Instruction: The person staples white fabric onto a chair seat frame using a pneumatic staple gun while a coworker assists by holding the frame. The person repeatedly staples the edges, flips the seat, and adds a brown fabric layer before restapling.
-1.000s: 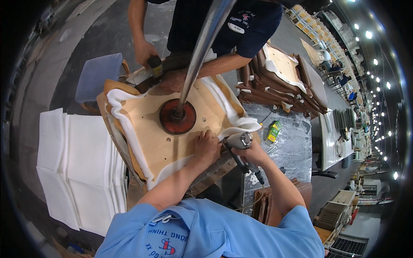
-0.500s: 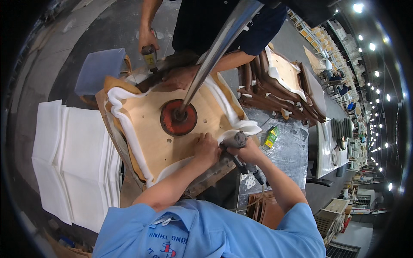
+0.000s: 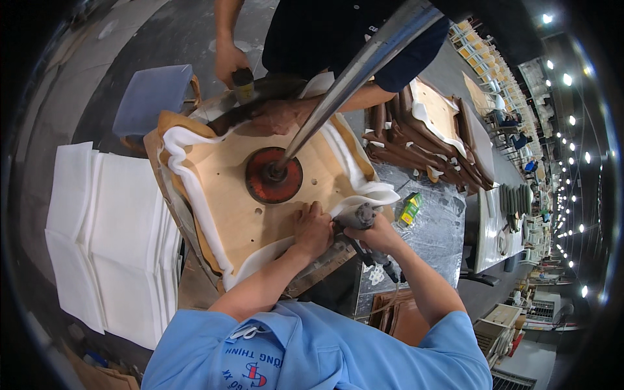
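A plywood chair seat (image 3: 234, 214) lies underside up, with white padding (image 3: 196, 214) and tan foam (image 3: 207, 250) round its rim. A metal pole with a round red pressing disc (image 3: 276, 185) bears down on its middle. My left hand (image 3: 314, 229) is closed at the seat's near edge, fingers curled over the board; what lies under them is hidden. My right hand (image 3: 377, 235) grips a grey air staple gun (image 3: 357, 216), its nose at the near right edge beside my left hand. Across the seat, a co-worker's hand (image 3: 279, 118) presses dark cover material, the other holding a staple gun (image 3: 243, 86).
White padding sheets (image 3: 110, 227) are stacked at the left, near a bluish plastic-covered seat (image 3: 153, 97). Brown padded seats (image 3: 429, 136) are piled at the far right. A green and yellow box (image 3: 410, 209) rests on the plastic-covered table (image 3: 432, 237). An air hose hangs below my tool.
My hands and staple gun hold nearly the same place on the seat. The co-worker's staple gun has shifted slightly right and tilted. The whole view has moved a little.
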`<state>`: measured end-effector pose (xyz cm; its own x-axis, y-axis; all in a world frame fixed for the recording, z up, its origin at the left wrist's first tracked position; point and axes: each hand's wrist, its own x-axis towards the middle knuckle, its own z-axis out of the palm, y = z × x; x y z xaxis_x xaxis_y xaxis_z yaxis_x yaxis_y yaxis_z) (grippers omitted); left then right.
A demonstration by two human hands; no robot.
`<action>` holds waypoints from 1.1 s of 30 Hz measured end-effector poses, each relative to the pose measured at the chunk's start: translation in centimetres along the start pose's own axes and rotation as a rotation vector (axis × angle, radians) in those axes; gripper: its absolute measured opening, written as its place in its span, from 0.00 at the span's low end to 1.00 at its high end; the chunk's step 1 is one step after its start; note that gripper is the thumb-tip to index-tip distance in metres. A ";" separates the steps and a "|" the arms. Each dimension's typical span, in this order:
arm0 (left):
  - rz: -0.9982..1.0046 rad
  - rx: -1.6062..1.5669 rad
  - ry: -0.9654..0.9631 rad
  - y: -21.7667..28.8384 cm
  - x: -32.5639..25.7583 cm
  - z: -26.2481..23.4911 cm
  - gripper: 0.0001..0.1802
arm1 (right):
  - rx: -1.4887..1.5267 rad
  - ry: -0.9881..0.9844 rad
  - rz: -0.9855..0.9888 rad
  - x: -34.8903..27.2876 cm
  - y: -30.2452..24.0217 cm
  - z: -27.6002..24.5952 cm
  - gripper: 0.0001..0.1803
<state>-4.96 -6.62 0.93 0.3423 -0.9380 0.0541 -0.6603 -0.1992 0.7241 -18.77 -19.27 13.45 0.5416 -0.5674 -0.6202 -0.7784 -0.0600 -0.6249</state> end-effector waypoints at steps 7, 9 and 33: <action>0.045 0.069 -0.029 -0.3 -0.5 -1.6 0.14 | 0.021 0.052 -0.035 -0.2 -0.3 0.3 0.19; 0.048 0.131 -0.076 1.1 -1.4 -2.8 0.14 | 0.069 0.064 -0.009 -1.0 0.3 0.2 0.18; 0.007 -0.063 0.083 -0.4 -1.1 -3.9 0.11 | 0.060 0.057 -0.022 -1.5 -0.1 1.6 0.19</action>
<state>-2.46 -4.38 3.31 0.3936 -0.9122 0.1140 -0.6205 -0.1721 0.7651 -19.00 -17.07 13.66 0.5384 -0.6122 -0.5791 -0.7453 -0.0251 -0.6663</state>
